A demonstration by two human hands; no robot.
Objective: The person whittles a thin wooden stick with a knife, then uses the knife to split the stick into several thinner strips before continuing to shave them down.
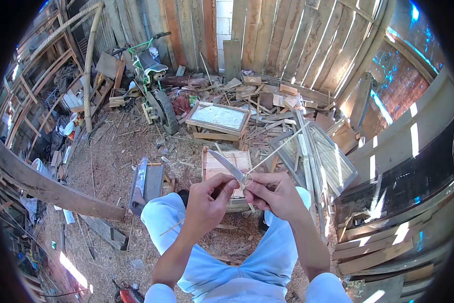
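Observation:
In front of my lap, my left hand (212, 197) is closed on a thin wooden strip (282, 144), which runs from the lower left past both hands to the upper right. My right hand (271, 194) is closed around the handle end of a knife (226, 163), its bare blade angled up and to the left. The left thumb lies close to the base of the blade. Thin pale curls (245, 179) show where blade and strip meet; the fingers partly hide the contact. Beyond the hands sits a small wooden frame (207, 160) with pale slats.
A handsaw (142, 177) rests on a dark box at left. Farther off stand a wooden-framed box with a white top (219, 116) and a motorbike (154, 76). Scrap wood (267, 98) lies along the plank wall. Long boards and a louvred panel (333, 156) lie at right; a beam (55, 184) crosses at left.

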